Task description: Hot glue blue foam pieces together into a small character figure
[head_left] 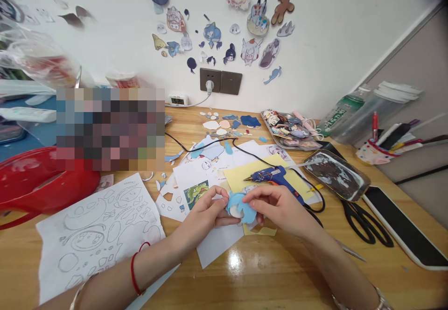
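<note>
Between my hands is a small light-blue and white cutout piece [247,213], held over the papers near the table's middle. My left hand [214,207] pinches its left edge, with the thumb and fingers closed. On the right side, my right hand [269,205] grips the same piece between thumb and fingers. Just behind my right hand, a blue glue gun [273,174] lies on a yellow sheet [234,177], its nozzle pointing left. A green printed picture [196,193] is partly covered by my left hand.
A sketched sheet [105,235] and red bowl [45,184] are left. Cut pieces [250,121] lie at the back. Rightward are a tray of cutouts [290,130], dark glue-smeared tray [336,174], black scissors [367,223], phone [406,228] and pen holder [373,153].
</note>
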A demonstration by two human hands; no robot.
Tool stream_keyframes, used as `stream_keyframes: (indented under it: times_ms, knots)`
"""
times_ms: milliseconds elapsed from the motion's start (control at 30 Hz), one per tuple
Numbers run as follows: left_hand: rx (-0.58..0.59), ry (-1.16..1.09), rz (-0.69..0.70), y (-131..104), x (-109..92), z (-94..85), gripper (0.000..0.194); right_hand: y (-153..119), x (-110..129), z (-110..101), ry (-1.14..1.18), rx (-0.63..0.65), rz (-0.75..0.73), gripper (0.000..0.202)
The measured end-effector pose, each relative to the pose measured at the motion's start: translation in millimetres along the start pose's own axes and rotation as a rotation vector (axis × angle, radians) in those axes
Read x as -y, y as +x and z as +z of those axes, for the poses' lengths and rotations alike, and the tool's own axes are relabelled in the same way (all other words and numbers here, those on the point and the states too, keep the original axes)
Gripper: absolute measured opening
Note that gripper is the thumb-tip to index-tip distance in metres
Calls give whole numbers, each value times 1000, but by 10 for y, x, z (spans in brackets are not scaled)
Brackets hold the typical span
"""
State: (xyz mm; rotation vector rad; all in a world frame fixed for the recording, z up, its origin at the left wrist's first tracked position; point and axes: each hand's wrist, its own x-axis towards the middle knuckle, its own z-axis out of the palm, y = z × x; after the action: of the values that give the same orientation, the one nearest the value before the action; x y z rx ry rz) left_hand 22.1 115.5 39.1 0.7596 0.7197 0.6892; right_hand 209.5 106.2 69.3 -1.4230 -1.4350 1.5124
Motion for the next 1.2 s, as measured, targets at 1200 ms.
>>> stream_keyframes:
  times_ms: [1200]
  knots:
    - [52,189,19,43,20,-13,29,24,-53,21,51,-252,-348,8]
